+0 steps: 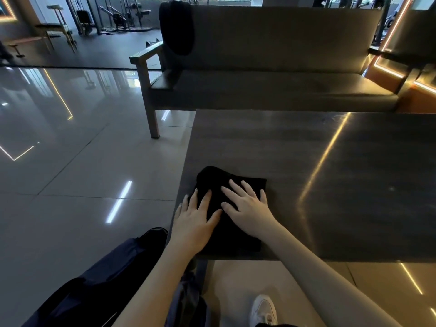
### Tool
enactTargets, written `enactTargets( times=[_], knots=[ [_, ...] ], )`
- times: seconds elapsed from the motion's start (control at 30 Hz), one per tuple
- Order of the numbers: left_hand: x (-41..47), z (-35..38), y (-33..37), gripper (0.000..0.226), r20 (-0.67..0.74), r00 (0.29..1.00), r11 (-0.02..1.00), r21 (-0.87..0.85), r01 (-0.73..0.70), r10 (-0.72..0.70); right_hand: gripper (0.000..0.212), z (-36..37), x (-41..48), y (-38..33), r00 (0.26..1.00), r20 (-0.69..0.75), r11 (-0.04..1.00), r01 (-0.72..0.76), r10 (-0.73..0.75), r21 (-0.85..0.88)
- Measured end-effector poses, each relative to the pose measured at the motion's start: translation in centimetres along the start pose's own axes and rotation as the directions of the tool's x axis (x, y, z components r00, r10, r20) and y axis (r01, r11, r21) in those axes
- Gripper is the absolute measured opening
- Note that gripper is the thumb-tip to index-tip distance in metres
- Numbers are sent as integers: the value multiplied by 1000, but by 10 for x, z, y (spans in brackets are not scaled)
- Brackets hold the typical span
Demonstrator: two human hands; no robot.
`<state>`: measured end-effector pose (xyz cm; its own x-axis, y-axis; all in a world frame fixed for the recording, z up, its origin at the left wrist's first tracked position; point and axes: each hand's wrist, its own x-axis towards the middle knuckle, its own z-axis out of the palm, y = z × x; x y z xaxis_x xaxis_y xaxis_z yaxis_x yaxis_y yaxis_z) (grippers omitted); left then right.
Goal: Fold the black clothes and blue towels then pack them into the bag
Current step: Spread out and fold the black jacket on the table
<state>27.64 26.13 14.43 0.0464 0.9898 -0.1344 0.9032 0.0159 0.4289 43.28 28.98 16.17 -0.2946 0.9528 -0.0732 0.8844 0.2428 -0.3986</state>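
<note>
Glossy tiled floor all round, strip lights reflected in it. Long dark bench with wooden arms at the far side, black garment draped over the left end of its backrest. Dark wood-grain table in front of it, bare apart from a folded black cloth lying flat at the near-left corner, lower edge reaching the table's near edge. Dark blue bag on the floor just left of and below that corner, partly behind the left forearm; cannot tell whether open or zipped. Left hand flat, fingers spread, palm down on the left part of the folded black cloth, outer fingers over its left edge. Right hand likewise flat and spread wide, pressing on the middle and right part. Thumbs close together, nothing gripped in either hand. White shoe on the floor under the table's near edge.
</note>
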Motion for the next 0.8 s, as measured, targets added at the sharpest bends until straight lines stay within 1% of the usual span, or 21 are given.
enactTargets(
  times=[0.07, 0.13, 0.23, 0.27, 0.3, 0.33, 0.37, 0.4, 0.43, 0.47, 0.5, 0.53, 0.57, 0.6, 0.63, 0.67, 0.7, 0.73, 0.8],
  knots=[
    [4, -2, 5, 61, 36, 998, 997, -50, -58, 60, 54, -3, -6, 6, 998, 24, 999, -49, 49, -4],
    [11, -3, 14, 62, 69, 990, 985, -125, -117, 126, 58, -9, -13, 14, 996, -23, 995, -84, 83, -49],
    [30, 0, 34, 68, 118, 965, 944, -265, -195, 232, 61, -17, -27, 28, 990, -116, 989, -92, 79, -113],
    [36, 1, 43, 70, 136, 954, 935, -274, -224, 269, 61, -19, -31, 34, 989, -121, 988, -94, 79, -121],
    [42, 2, 52, 70, 146, 944, 940, -222, -260, 296, 58, -21, -34, 39, 990, -108, 987, -105, 92, -118],
    [45, 3, 60, 68, 133, 945, 951, -118, -285, 299, 55, -23, -36, 45, 990, -85, 986, -124, 115, -109],
    [47, 4, 67, 66, 80, 958, 961, -1, -278, 277, 52, -26, -36, 51, 988, -77, 985, -142, 135, -95],
    [46, 3, 73, 63, -6, 972, 968, 96, -232, 234, 49, -31, -35, 56, 983, -110, 986, -154, 146, -69],
    [41, 2, 76, 56, -87, 981, 974, 166, -156, 172, 45, -35, -32, 61, 969, -191, 987, -161, 154, -25],
    [35, -1, 78, 49, -140, 986, 978, 195, -67, 95, 42, -40, -25, 66, 942, -290, 985, -170, 169, 20],
    [30, -2, 77, 45, -153, 988, 981, 193, 18, 12, 42, -46, -17, 72, 913, -356, 980, -191, 200, 61],
    [26, -3, 75, 45, -131, 989, 982, 165, 90, -69, 43, -51, -7, 77, 902, -355, 969, -221, 247, 112],
    [24, -3, 71, 44, -93, 987, 984, 113, 139, -129, 46, -57, 4, 82, 906, -288, 945, -259, 310, 201],
    [22, -3, 67, 40, -71, 986, 986, 53, 156, -152, 47, -61, 14, 85, 915, -181, 902, -294, 361, 316],
    [22, -4, 63, 31, -81, 986, 990, -2, 144, -143, 47, -63, 24, 86, 919, -77, 847, -320, 386, 425],
    [22, -4, 61, 23, -108, 987, 992, -44, 115, -120, 47, -64, 32, 87, 923, -7, 810, -333, 384, 483],
    [24, -4, 59, 20, -139, 986, 994, -68, 80, -89, 46, -64, 38, 86, 929, 33, 802, -336, 369, 494],
    [26, -3, 58, 22, -168, 984, 996, -79, 47, -60, 45, -63, 42, 85, 933, 52, 807, -335, 356, 487],
    [31, -1, 56, 29, -223, 975, 993, -115, -14, -12, 39, -62, 46, 86, 936, 46, 826, -330, 348, 456]
  ],
)
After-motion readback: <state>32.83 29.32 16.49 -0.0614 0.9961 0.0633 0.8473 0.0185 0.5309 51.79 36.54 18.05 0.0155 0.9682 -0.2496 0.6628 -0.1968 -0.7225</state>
